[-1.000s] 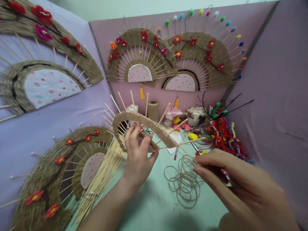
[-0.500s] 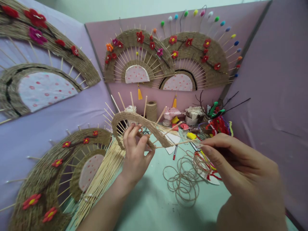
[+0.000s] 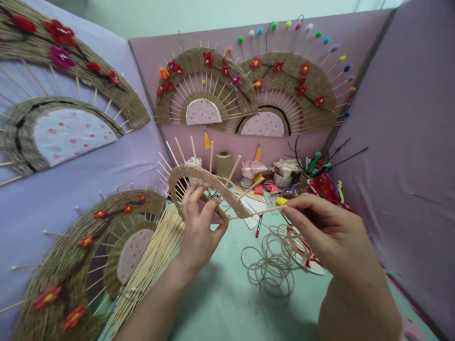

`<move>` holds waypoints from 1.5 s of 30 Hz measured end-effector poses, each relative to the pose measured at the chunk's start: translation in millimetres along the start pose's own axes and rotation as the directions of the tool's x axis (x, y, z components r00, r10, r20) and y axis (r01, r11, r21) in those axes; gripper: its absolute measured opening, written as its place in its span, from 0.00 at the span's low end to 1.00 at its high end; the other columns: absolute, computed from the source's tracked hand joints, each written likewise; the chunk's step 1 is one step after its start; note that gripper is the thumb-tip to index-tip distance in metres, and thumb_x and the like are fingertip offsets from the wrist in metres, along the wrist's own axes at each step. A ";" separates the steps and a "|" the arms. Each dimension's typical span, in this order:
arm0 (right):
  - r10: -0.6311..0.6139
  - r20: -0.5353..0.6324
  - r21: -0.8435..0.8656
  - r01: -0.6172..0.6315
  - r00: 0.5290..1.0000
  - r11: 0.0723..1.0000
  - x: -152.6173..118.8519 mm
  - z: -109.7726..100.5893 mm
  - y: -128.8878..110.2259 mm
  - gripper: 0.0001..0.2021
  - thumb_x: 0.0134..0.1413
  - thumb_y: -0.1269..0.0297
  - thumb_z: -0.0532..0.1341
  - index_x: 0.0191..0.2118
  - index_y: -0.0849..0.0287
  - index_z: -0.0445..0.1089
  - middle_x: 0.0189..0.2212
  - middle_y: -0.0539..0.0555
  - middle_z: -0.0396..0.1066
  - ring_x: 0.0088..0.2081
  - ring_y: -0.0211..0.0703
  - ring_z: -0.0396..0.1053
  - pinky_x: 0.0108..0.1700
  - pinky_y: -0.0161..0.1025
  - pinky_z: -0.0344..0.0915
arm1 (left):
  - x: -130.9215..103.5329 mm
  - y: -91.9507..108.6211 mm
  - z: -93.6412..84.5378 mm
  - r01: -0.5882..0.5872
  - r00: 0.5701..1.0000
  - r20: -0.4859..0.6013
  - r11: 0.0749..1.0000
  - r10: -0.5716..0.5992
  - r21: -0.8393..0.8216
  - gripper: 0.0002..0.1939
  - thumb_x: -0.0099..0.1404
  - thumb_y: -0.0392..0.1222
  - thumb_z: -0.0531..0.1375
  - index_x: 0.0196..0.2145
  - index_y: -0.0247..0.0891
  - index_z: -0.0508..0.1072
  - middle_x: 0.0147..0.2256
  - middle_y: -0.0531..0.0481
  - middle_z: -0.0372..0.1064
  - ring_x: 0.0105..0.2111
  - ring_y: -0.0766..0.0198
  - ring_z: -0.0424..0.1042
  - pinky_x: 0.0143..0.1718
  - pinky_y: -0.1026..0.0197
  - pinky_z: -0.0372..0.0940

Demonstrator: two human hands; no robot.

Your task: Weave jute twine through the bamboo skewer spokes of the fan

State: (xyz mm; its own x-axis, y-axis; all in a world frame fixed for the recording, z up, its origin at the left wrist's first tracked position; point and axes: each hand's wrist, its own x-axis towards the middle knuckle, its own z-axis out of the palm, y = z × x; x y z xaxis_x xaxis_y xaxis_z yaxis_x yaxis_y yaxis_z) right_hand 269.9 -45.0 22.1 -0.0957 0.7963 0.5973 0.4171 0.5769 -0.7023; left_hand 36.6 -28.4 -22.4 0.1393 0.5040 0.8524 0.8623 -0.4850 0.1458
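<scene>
My left hand (image 3: 199, 229) grips a small half-round fan frame (image 3: 209, 176) by its inner part, thumb and fingers closed around it. Wooden sticks radiate from the frame, and a woven band of brown twine crosses them in an arch. At the right end of the frame, my right hand (image 3: 329, 232) pinches a thin strand of twine between thumb and forefinger, beside the tip of the lowest stick (image 3: 268, 211). Below it, a loose tangle of twine (image 3: 272, 270) lies in loops on the pale green table (image 3: 227, 293).
A bundle of thin sticks (image 3: 149, 265) lies left of my forearm, beside a finished woven fan (image 3: 60, 255). Behind stand a twine spool (image 3: 223, 163) and craft supplies. A red-tipped pen (image 3: 259, 226) rests on the table. Decorated fans (image 3: 291, 90) hang on the back panel.
My right hand has moved left and slightly up, bringing the twine to the tip of the lowest stick. My left hand keeps its hold on the fan frame.
</scene>
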 end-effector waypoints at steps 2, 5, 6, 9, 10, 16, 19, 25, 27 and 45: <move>-0.042 0.169 0.008 0.041 0.985 0.999 -0.2 3.7 -6.2 0.06 0.57 0.64 0.60 0.30 0.58 0.71 0.24 0.50 0.68 0.25 0.35 0.64 0.26 0.32 0.61 | 0.8 -0.8 -2.5 0.030 1.000 0.000 0.999 -0.030 -0.016 0.18 0.55 0.35 0.63 0.43 0.42 0.64 0.55 0.40 0.54 0.60 0.45 0.52 0.57 0.39 0.54; -0.097 0.312 0.049 0.086 0.945 0.995 -1.1 14.1 -15.6 0.06 0.58 0.66 0.58 0.31 0.58 0.70 0.24 0.49 0.69 0.26 0.35 0.64 0.28 0.32 0.62 | 0.8 -1.1 -6.8 0.067 0.998 -0.003 0.995 -0.067 -0.071 0.19 0.56 0.40 0.65 0.44 0.43 0.63 0.56 0.40 0.53 0.59 0.47 0.53 0.57 0.41 0.54; -0.111 0.322 0.064 0.096 0.940 0.993 -1.4 18.4 -17.6 0.06 0.59 0.66 0.58 0.31 0.58 0.69 0.24 0.50 0.69 0.26 0.35 0.65 0.29 0.32 0.62 | 0.4 -0.7 -8.3 0.080 0.997 -0.001 0.992 -0.081 -0.096 0.20 0.56 0.41 0.65 0.45 0.43 0.63 0.56 0.41 0.53 0.59 0.47 0.53 0.58 0.42 0.54; -0.154 0.318 0.102 0.128 0.935 0.987 -2.3 30.5 -19.1 0.06 0.59 0.66 0.57 0.32 0.58 0.69 0.26 0.50 0.69 0.28 0.36 0.65 0.31 0.33 0.62 | -1.1 1.6 -12.3 0.132 0.991 0.020 0.980 -0.130 -0.148 0.22 0.56 0.41 0.65 0.48 0.43 0.64 0.57 0.41 0.53 0.59 0.49 0.54 0.58 0.43 0.54; -0.163 0.315 0.107 0.136 0.935 0.985 -2.6 33.6 -18.6 0.06 0.60 0.66 0.57 0.33 0.57 0.70 0.26 0.50 0.70 0.28 0.36 0.66 0.32 0.33 0.62 | -1.3 2.2 -13.2 0.141 0.990 0.024 0.979 -0.139 -0.151 0.23 0.56 0.40 0.65 0.48 0.44 0.64 0.57 0.42 0.53 0.59 0.49 0.54 0.58 0.43 0.54; -0.170 0.337 0.058 0.159 0.926 0.986 -3.4 39.5 -15.6 0.04 0.60 0.68 0.57 0.34 0.57 0.68 0.27 0.49 0.69 0.30 0.36 0.66 0.33 0.33 0.62 | 0.4 -0.8 -11.3 0.068 0.997 -0.043 0.997 -0.070 -0.043 0.22 0.55 0.36 0.64 0.46 0.42 0.64 0.55 0.41 0.55 0.59 0.47 0.53 0.57 0.42 0.53; -0.136 0.382 -0.001 0.147 0.914 0.989 -4.4 37.4 -16.1 0.05 0.60 0.67 0.56 0.33 0.57 0.68 0.27 0.49 0.69 0.28 0.35 0.66 0.31 0.33 0.61 | 0.1 -4.6 -7.5 0.042 0.998 -0.058 0.999 -0.040 0.034 0.20 0.56 0.35 0.63 0.46 0.43 0.64 0.54 0.41 0.56 0.59 0.46 0.52 0.57 0.41 0.53; -0.116 0.391 -0.143 0.184 0.913 0.972 -11.9 30.8 -15.8 0.04 0.61 0.66 0.56 0.38 0.56 0.68 0.30 0.50 0.71 0.30 0.36 0.68 0.32 0.33 0.61 | -4.3 -4.5 0.4 0.069 0.998 -0.013 0.988 -0.068 0.139 0.18 0.54 0.30 0.61 0.43 0.42 0.68 0.53 0.40 0.59 0.59 0.45 0.53 0.57 0.38 0.50; -0.123 0.355 -0.219 0.211 0.927 0.953 -14.0 28.2 -15.0 0.05 0.61 0.66 0.56 0.38 0.57 0.68 0.30 0.51 0.71 0.31 0.38 0.68 0.32 0.35 0.61 | -5.6 -1.9 2.7 0.066 0.997 0.035 0.982 -0.073 0.174 0.17 0.54 0.29 0.60 0.42 0.40 0.68 0.54 0.39 0.60 0.59 0.44 0.53 0.58 0.37 0.48; 0.122 0.441 -0.043 -0.115 0.889 0.992 16.5 -3.7 23.1 0.10 0.58 0.59 0.58 0.31 0.58 0.71 0.27 0.50 0.67 0.29 0.37 0.63 0.31 0.34 0.60 | -5.5 0.5 2.5 -0.096 0.907 0.419 0.988 0.035 0.124 0.20 0.54 0.25 0.55 0.45 0.36 0.68 0.56 0.39 0.61 0.61 0.46 0.51 0.60 0.38 0.45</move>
State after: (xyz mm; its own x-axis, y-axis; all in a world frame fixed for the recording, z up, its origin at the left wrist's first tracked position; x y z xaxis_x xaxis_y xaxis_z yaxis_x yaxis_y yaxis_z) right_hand 281.3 -19.2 17.2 -0.4330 0.8586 0.2745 0.4636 0.4733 -0.7491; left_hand 37.5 -29.6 -28.2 0.3609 0.7396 0.5681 0.8988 -0.4384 -0.0001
